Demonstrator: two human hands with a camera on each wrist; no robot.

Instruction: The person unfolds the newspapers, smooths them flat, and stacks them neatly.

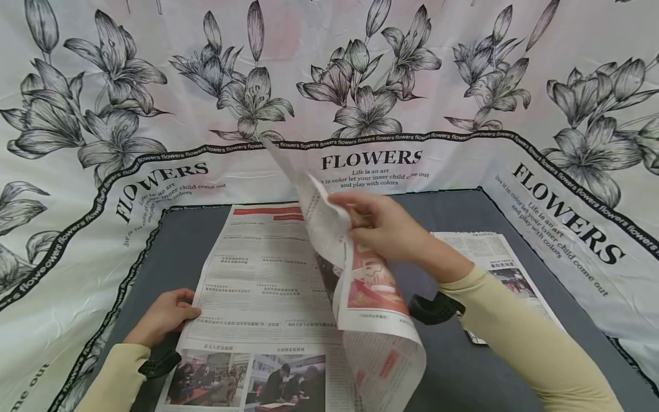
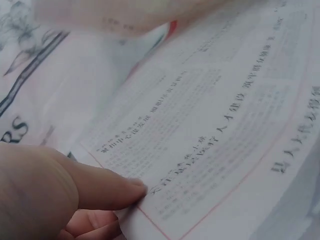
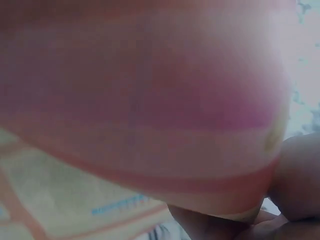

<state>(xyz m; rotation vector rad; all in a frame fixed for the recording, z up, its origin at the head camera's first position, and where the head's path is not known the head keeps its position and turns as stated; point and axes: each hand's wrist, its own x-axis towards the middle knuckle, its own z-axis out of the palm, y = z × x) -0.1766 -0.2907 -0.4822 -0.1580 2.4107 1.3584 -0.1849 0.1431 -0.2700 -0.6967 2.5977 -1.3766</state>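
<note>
An open newspaper (image 1: 262, 274) lies on the grey tabletop, with text columns and two photos along its near part. My right hand (image 1: 383, 226) grips a raised sheet (image 1: 383, 360) at its far part, and this sheet stands curled and bent over the newspaper's right side. At the left edge, my left hand (image 1: 167, 315) pinches the paper, its thumb (image 2: 107, 187) on the printed face and its other fingers partly under the edge. In the right wrist view the sheet (image 3: 150, 100) is close and blurred, covering most of the picture, with the right hand's fingers at lower right.
Another folded newspaper (image 1: 484, 252) lies on the right of the grey tabletop (image 1: 443, 366), partly behind the right forearm. White cloth (image 1: 288, 34) printed with flowers and lettering surrounds the table at the back and sides. Both wrists wear black bands.
</note>
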